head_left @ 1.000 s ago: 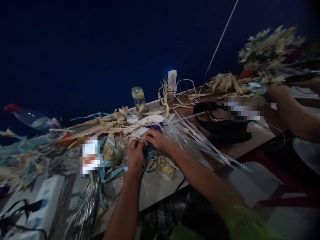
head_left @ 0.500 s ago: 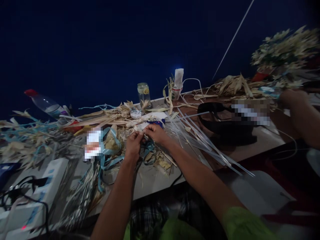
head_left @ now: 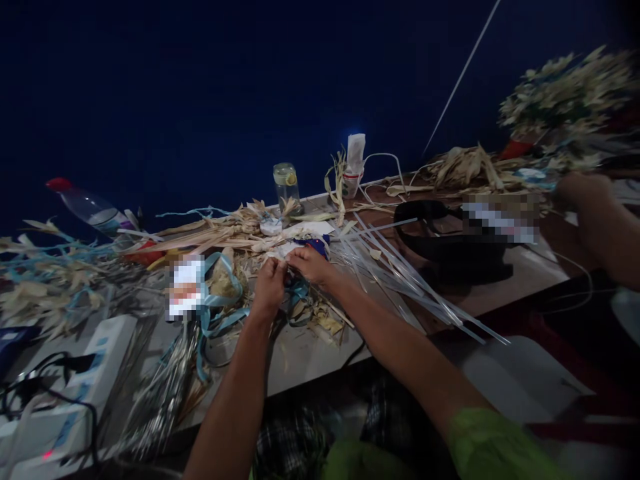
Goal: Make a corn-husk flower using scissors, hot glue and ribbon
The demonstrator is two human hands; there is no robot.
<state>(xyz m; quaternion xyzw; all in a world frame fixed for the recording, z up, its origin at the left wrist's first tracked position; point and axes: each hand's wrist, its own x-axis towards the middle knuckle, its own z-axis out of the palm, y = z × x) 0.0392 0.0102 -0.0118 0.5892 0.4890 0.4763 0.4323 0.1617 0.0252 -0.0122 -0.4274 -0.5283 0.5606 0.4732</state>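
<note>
My left hand (head_left: 271, 283) and my right hand (head_left: 311, 264) meet over the middle of the table, fingertips pinched close together. Whatever lies between the fingers is too small and dark to name. Just behind them are a small dark blue item (head_left: 320, 245), a white sheet (head_left: 311, 230) and pale dried husk strips (head_left: 215, 239). Light blue ribbon (head_left: 225, 301) curls left of my left hand. Husk scraps (head_left: 327, 321) lie below my right hand, and clear plastic strips (head_left: 415, 287) spread out to its right.
A jar (head_left: 287, 187), a cup (head_left: 351, 181) and a tilted bottle (head_left: 90, 205) stand at the back. At left is a power strip (head_left: 95, 373) with cables; at right, a black curved object (head_left: 450, 250) and another person's hand (head_left: 583, 193).
The view has shifted very slightly. My two hands stay together in nearly the same place, with small changes in the fingers. The other person's hand at right has moved a little left.
</note>
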